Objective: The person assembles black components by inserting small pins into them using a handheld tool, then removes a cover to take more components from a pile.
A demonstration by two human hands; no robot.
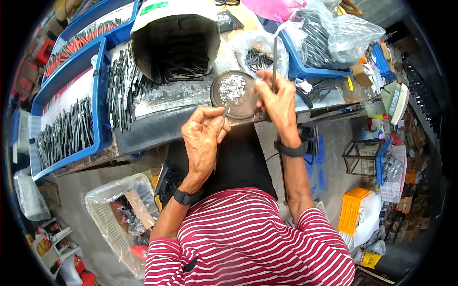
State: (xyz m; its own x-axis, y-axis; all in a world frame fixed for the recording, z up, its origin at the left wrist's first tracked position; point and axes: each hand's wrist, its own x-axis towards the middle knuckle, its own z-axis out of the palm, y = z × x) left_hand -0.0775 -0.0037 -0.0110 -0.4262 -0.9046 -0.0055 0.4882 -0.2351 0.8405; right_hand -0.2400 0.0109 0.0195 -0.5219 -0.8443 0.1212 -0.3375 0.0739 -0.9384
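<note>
Two grips: left hand point(206, 138) is pinching small piece point(226, 110), right hand point(275, 97) is holding dark rod point(275, 57). Dish point(246, 110) is sitting at left's 1 o'clock, likely for reach.

No legible lettering; only a green label point(154, 7) on a bag point(193, 8) and indistinct print on a yellow packet point(370, 260)

Left grip point(205, 136) pinched — right grip point(278, 97) curled, slightly higher — both forearms point(297, 186) extended forward.
</note>
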